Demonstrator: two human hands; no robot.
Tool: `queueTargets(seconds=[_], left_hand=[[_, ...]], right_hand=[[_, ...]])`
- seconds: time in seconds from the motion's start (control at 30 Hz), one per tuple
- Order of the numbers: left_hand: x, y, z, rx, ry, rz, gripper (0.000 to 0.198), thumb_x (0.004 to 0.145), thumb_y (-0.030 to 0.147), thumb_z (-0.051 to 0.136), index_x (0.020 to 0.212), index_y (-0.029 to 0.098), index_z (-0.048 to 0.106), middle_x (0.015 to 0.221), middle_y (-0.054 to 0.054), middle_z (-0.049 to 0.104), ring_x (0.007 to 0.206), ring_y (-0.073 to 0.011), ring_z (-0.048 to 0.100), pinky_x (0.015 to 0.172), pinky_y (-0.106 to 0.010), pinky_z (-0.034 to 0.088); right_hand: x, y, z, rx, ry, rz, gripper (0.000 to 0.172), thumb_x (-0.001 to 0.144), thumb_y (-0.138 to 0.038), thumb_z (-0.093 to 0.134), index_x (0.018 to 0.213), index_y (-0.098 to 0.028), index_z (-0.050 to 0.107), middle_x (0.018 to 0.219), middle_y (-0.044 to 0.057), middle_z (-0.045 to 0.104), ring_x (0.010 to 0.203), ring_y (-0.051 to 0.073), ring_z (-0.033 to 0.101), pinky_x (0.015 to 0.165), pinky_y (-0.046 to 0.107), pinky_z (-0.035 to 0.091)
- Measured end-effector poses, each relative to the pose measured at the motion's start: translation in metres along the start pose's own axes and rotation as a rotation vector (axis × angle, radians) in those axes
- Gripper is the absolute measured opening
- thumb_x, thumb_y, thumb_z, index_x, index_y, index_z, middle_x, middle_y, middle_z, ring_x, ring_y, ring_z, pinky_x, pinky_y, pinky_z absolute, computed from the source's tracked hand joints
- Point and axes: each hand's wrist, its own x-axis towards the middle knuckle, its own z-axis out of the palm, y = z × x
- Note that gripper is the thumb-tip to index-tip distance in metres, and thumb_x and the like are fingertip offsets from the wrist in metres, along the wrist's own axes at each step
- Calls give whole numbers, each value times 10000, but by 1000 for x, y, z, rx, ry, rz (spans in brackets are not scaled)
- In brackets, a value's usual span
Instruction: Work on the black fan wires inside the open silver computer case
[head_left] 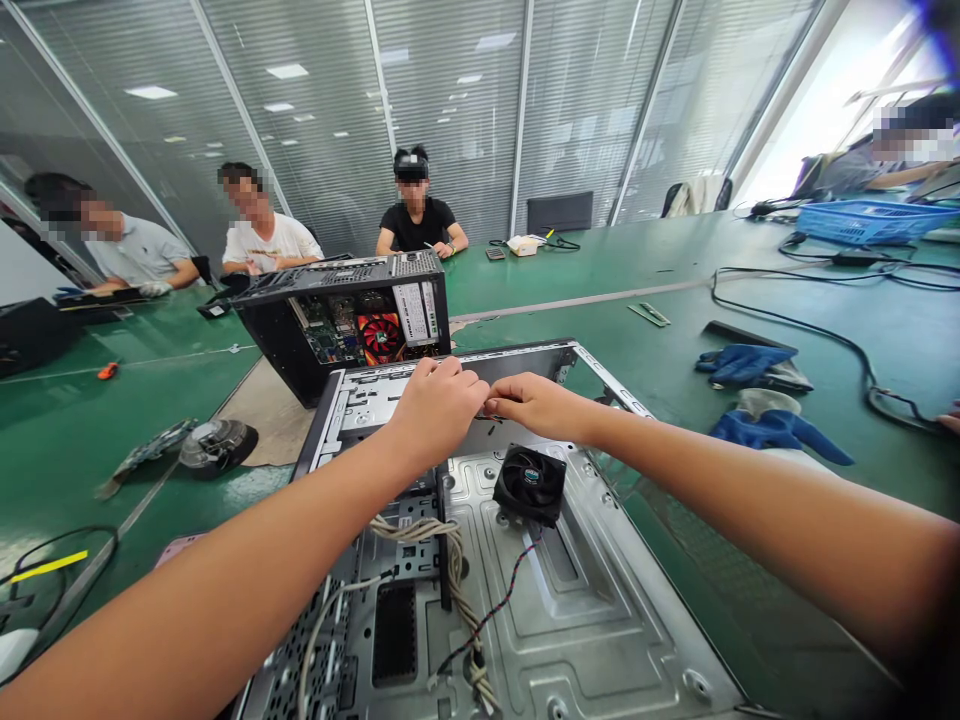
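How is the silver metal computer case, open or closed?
Open: the case faces up uncovered; a square black plastic fan shows inside.

Both arms are bare and stretch forward, slanting in toward each other. The left arm [255, 550] comes from the near left and rises to the far middle; the right arm [750, 490] comes in from the near right, lying flatter. The left wrist [397, 445] is almost straight, and the left hand [441, 405] turns its back upward, knuckles raised, fingers curled down, thumb hidden. The right hand [534, 405] points left with thumb and forefinger drawn together at their tips. The hands come together at the fingertips, too close to tell whether they touch.
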Motion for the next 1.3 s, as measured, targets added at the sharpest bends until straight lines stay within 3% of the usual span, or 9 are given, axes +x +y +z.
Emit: queueTargets(seconds=[0.47,0.83,1.3], left_hand=[[-1,4,-4,87,76,17,138,904,185,505,803,171,599,853,-73,640,880,-244,527,723,-375,330],[-2,4,-5,102,92,19,176,886,106,477,777,179,593,830,-59,646,883,-238,531,817,-430,323],[-1,1,-4,90,90,19,185,907,152,487,777,185,614,806,-56,651,884,-238,521,790,-412,318]], right_hand=[[-1,-4,-3,16,-6,-30,260,874,-274,448,766,-153,650,800,73,674,765,187,549,725,317,425],[-1,-2,-1,28,-25,-26,280,885,-315,441,773,-149,637,779,61,647,739,179,536,712,315,415],[-1,-4,-3,13,17,-12,255,879,-290,460,743,-164,636,741,49,638,716,169,513,673,301,390]])
